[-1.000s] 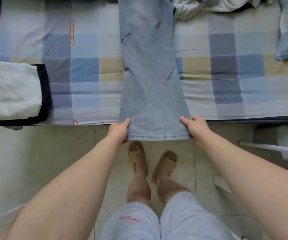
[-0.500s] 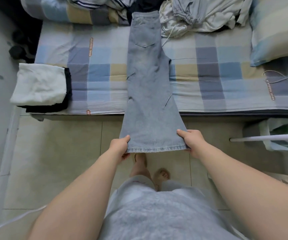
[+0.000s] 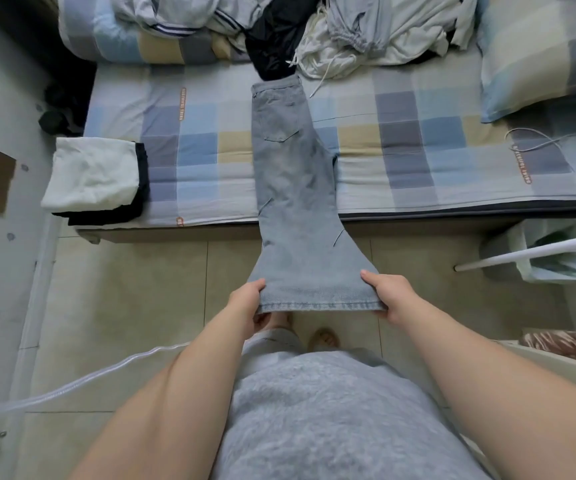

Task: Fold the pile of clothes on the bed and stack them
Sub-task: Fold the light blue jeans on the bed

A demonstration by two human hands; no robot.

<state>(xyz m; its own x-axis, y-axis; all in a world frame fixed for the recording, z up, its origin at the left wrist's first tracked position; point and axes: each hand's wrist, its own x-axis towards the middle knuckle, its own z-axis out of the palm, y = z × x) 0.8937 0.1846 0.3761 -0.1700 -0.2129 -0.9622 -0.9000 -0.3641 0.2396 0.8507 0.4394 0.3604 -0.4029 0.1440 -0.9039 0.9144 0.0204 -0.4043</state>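
Left grip [image 3: 249,304]: a bare hand with the thumb on top and the fingers curled under the left corner of the hem, pinching the denim.
Right grip [image 3: 389,295]: thumb on top and fingers beneath, clamped on the right corner of the same hem.
Jeans [image 3: 291,188]: light blue, laid leg on leg. The hem is stretched flat between the two grips, above the floor. The cloth runs away from them over the bed edge, with the waistband and back pocket lying on the sheet at the far end.
Bed [image 3: 193,133]: covered in a checked sheet, ahead of both grips.
Unfolded pile [image 3: 348,36]: white, grey and black garments, farthest from the grips. A black piece reaches the waistband.
Folded stack [image 3: 92,174]: ahead and left of the left grip, at the bed's near corner. A white garment lies on top of a black one.
Pillow [image 3: 539,53]: far ahead and right of the right grip.
Bin [image 3: 553,251]: on the floor to the right of the right grip, with a white pole [image 3: 528,252] crossing it.
Hose [image 3: 72,382]: a clear tube on the tiles, left of the left grip and nearer the person.
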